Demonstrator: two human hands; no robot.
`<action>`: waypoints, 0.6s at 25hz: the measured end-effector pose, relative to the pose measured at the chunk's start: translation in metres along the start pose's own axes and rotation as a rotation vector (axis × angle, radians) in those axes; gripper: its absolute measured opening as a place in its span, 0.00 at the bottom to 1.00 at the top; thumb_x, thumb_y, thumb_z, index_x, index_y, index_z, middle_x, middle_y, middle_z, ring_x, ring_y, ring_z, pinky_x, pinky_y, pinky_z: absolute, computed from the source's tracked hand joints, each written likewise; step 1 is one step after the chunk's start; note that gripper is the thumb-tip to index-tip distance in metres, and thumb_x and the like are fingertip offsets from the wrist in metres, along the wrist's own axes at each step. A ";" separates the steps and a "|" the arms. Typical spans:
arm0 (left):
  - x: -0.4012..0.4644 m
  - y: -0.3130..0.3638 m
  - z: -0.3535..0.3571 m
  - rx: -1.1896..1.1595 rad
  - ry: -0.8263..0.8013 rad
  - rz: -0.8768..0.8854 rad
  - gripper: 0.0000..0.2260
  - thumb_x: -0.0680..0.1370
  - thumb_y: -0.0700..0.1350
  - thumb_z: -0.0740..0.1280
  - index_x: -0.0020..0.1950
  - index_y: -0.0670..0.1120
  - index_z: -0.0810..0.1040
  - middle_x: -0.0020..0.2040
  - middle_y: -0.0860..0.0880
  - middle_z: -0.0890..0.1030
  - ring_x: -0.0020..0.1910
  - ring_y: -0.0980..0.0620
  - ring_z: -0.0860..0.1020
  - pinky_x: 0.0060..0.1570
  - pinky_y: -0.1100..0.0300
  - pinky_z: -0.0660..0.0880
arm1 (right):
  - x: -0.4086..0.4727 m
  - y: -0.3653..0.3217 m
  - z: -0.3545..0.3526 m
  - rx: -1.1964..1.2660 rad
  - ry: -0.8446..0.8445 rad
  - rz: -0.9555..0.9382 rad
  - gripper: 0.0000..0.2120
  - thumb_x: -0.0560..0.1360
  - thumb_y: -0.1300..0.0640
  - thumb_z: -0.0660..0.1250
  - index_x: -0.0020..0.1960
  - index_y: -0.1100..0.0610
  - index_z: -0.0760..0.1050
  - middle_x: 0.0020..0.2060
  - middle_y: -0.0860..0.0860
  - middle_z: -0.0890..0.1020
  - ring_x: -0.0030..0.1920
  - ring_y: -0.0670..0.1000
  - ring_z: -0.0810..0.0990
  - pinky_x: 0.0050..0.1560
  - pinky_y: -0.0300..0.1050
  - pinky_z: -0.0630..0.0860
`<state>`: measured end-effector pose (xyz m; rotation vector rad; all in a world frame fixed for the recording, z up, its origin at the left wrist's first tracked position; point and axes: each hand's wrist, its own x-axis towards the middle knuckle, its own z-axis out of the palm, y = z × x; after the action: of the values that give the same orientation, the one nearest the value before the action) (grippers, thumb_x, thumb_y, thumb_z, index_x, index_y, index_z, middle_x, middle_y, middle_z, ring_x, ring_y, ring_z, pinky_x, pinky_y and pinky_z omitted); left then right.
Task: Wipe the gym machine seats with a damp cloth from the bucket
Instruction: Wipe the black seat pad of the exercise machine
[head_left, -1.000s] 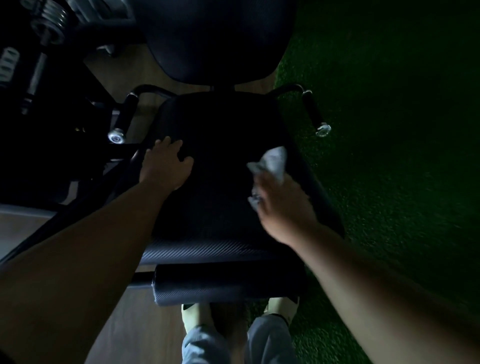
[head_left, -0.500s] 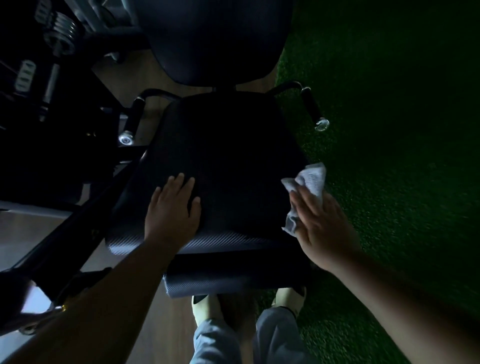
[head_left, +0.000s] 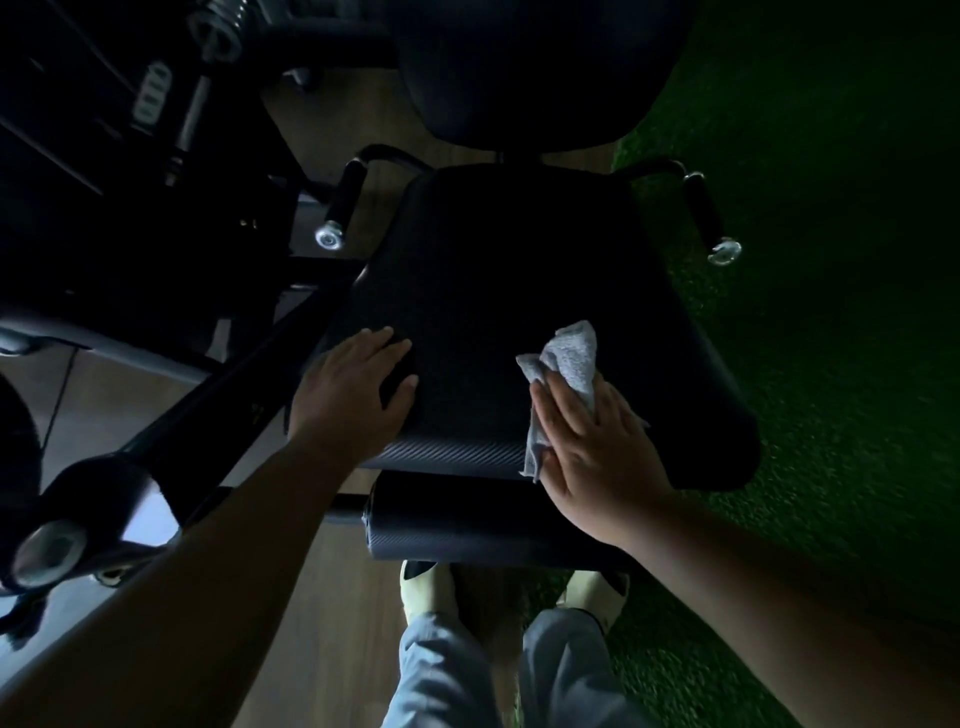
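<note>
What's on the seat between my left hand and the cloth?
Nothing: in the head view, only bare black seat lies between the left hand and the cloth.

We stand in a dim room where brown wood flooring (head_left: 332, 597) meets dark green turf (head_left: 831, 364), with 1 shadowy weight machine (head_left: 130, 171) at left.

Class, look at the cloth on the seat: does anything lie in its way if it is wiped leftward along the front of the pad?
Yes. The left hand rests flat on the seat near its front left corner, in that path. The right hand presses the cloth at the front right. The pad between them looks bare.
</note>
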<state>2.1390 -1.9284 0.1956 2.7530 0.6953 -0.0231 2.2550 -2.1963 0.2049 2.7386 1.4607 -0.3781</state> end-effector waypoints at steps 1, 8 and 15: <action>-0.005 -0.009 -0.002 0.015 0.011 -0.011 0.22 0.80 0.57 0.63 0.72 0.51 0.72 0.74 0.49 0.71 0.75 0.48 0.65 0.71 0.46 0.62 | 0.009 -0.012 -0.003 0.009 -0.009 0.009 0.32 0.78 0.46 0.52 0.79 0.57 0.54 0.79 0.56 0.58 0.74 0.67 0.60 0.75 0.59 0.53; -0.033 -0.056 0.004 -0.446 0.117 -0.348 0.20 0.80 0.57 0.64 0.72 0.59 0.70 0.71 0.52 0.71 0.68 0.53 0.70 0.65 0.53 0.70 | 0.081 -0.112 -0.002 -0.028 -0.010 -0.192 0.32 0.79 0.44 0.50 0.79 0.57 0.55 0.78 0.56 0.59 0.76 0.66 0.57 0.75 0.59 0.53; -0.036 -0.063 0.007 -0.624 0.122 -0.368 0.19 0.80 0.56 0.62 0.71 0.59 0.70 0.70 0.54 0.71 0.67 0.57 0.69 0.69 0.49 0.69 | 0.086 -0.105 -0.010 0.112 -0.097 -0.239 0.35 0.78 0.46 0.57 0.80 0.51 0.48 0.80 0.49 0.50 0.78 0.61 0.52 0.77 0.57 0.53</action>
<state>2.0779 -1.8944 0.1746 2.0220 1.0290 0.2413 2.2169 -2.0661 0.2067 2.5873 1.7970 -0.6063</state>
